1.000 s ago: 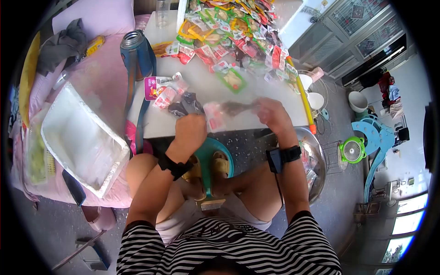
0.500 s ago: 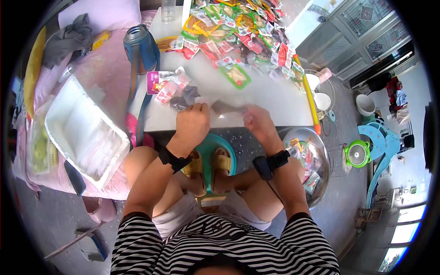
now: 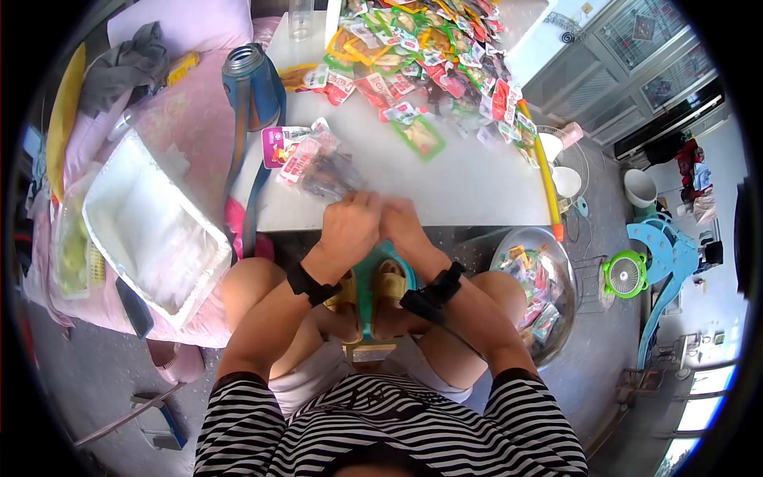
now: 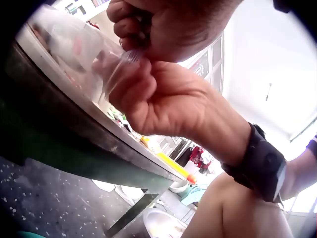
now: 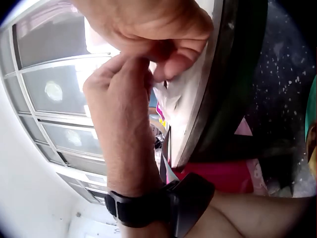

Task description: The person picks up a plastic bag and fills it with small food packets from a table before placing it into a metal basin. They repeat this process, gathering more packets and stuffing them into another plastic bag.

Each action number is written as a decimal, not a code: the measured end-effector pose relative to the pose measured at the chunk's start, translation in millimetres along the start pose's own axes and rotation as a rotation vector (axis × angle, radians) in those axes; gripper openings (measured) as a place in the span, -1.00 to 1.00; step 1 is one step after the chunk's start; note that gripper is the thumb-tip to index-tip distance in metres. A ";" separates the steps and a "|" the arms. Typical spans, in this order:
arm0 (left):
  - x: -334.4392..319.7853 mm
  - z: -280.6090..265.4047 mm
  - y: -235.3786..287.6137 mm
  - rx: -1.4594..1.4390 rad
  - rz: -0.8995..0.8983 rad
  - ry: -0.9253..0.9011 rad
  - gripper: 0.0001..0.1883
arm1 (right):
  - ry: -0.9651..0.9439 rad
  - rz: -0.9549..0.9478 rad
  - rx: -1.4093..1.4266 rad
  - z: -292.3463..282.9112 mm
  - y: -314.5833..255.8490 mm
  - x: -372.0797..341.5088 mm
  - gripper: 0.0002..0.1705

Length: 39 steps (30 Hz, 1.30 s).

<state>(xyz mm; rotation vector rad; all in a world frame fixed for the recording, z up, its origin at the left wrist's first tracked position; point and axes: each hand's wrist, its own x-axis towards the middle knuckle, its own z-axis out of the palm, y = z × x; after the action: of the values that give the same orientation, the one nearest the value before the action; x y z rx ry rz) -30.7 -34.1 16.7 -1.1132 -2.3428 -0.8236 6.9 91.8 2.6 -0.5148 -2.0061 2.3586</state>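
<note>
Close together at the table's front edge, my left hand (image 3: pixel 350 230) and right hand (image 3: pixel 405 226) have their fingertips meeting. Between them a clear plastic packet (image 4: pixel 109 62) is pinched by its edge, its crinkled film spreading over the tabletop in the left wrist view. Both hands have curled fingers, which hide part of the film. Just beyond my left hand lie packets with dark contents (image 3: pixel 330 175), red-and-white printed packets (image 3: pixel 298 164) and a purple packet (image 3: pixel 276 147). A green-edged packet (image 3: pixel 417 135) lies farther back on the white table (image 3: pixel 469 191).
A large heap of colourful packets (image 3: pixel 437 48) covers the table's back. A blue flask (image 3: pixel 254 87) stands at left, near a white foam box (image 3: pixel 151 230). A yellow bar (image 3: pixel 540 167) runs along the right edge. Below it, a metal basin (image 3: pixel 568 294) holds several packets.
My right hand has come left and down from holding a dark strip out over the table, and now meets my left hand. The left hand has shifted slightly right.
</note>
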 end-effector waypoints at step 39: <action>34.9 -67.3 18.4 -0.260 0.128 0.367 -0.82 | -0.117 -0.332 0.189 -26.2 -118.1 -22.8 -0.79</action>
<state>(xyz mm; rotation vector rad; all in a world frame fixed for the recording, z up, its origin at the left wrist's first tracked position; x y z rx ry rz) -29.0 -50.3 93.0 -1.0908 -1.8831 -1.1963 10.4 133.8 118.3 -0.0335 -1.7200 2.3769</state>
